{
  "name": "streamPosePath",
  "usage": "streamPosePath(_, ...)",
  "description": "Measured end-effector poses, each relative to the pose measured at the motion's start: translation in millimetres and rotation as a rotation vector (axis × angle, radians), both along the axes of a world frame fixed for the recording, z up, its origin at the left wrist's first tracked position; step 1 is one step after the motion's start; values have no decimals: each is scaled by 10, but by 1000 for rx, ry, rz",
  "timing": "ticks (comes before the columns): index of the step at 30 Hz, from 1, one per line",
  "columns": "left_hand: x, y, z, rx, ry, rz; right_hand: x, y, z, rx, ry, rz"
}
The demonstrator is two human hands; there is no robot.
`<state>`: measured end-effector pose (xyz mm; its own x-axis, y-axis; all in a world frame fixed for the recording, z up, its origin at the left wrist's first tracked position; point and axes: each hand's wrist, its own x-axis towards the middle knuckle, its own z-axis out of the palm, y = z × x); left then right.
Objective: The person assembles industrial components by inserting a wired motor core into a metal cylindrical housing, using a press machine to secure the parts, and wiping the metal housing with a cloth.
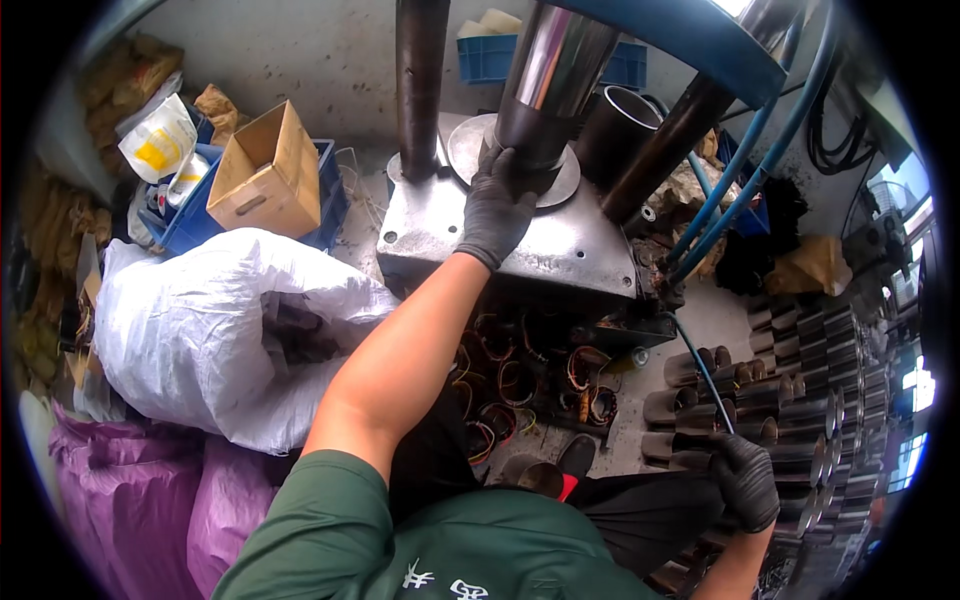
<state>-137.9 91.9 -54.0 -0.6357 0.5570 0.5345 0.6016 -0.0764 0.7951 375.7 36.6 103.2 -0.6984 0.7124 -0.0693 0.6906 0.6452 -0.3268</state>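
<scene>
Left hand (497, 208) on cylinder (543, 145), grip unclear | forearm (415, 360) crosses block edge (590, 288) | right hand (745, 482) grips rod (704, 375)

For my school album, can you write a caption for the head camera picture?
Gloved left hand on a dark cylinder, gloved right hand at the end of a thin rod.

Black gloves (497, 215), dark grey sleeve (545, 148), silver ram (562, 65), green shirt (500, 540) with white characters (468, 590), white sack (190, 330), purple sacks (120, 500).
</scene>
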Motion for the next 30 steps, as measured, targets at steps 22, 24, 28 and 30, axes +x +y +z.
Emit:
streamPosePath(22, -2, 12, -25, -37, 61, 53, 39, 44, -11, -100, 64, -136)
streamPosePath(24, 2, 6, -23, -43, 58, 53, -23, 0, 20, -88, 40, -83)
streamPosePath(28, -10, 6, -15, -41, 66, 56, -38, 31, 55, -140, 25, -102)
streamPosePath(30, -1, 0, -3, -47, 64, 61, -64, 4, 68, -117, 93, -193)
